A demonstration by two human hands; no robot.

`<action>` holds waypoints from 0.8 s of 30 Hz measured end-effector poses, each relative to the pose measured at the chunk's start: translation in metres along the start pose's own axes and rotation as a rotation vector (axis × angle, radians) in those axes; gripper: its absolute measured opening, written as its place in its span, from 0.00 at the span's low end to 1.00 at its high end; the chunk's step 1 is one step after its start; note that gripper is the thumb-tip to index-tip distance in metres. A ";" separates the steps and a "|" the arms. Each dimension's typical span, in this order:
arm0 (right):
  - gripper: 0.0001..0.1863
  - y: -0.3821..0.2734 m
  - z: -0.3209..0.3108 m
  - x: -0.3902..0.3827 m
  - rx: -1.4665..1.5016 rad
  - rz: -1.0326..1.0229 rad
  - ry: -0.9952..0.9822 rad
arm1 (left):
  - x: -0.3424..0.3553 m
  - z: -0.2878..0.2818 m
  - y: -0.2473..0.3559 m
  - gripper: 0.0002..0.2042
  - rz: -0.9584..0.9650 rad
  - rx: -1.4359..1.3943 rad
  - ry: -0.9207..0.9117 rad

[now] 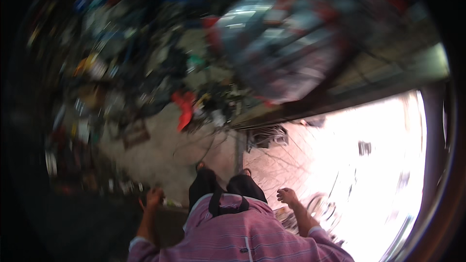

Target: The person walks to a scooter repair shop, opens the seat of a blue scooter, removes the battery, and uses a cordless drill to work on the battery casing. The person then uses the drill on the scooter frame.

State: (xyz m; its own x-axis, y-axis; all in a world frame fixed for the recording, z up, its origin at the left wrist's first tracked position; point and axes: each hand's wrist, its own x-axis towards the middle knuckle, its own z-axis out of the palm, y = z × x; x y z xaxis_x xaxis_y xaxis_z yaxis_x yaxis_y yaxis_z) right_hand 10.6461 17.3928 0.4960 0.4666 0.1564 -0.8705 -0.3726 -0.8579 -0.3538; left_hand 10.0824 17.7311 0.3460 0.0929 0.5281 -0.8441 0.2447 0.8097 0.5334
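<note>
Okay, right hand (287, 196) looks half-curled, apparently nothing in it; left hand (154, 197) too blurred, can't tell its opening or any hold. Blurred ringed thing (323, 207) lies near, right of the right hand. I'd step slowly, clear of the grey tangle (270, 137) ahead.

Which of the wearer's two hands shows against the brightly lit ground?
The right hand: it shows against the sunlit, partly washed-out ground. The left hand is set apart by being on the darker, shaded side.
</note>
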 end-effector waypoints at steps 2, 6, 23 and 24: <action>0.16 0.005 0.003 0.000 0.057 -0.011 0.015 | 0.031 -0.024 -0.007 0.11 0.195 0.197 -0.024; 0.17 0.048 -0.035 -0.023 0.171 0.031 0.090 | 0.030 0.034 0.062 0.12 0.045 0.462 -0.126; 0.13 0.367 -0.169 0.055 0.582 0.223 0.124 | -0.041 0.356 0.029 0.12 -0.138 0.830 -0.195; 0.13 0.380 -0.185 0.059 0.657 0.228 0.137 | -0.055 0.384 0.023 0.12 -0.102 0.780 -0.222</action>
State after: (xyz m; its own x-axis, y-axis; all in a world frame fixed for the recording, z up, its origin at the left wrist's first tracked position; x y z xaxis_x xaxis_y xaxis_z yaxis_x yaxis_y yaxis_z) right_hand 10.6802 16.9854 0.3738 0.3994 -0.0919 -0.9122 -0.8600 -0.3824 -0.3380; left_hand 10.4535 17.6228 0.3837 0.2028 0.3319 -0.9213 0.8558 0.3971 0.3315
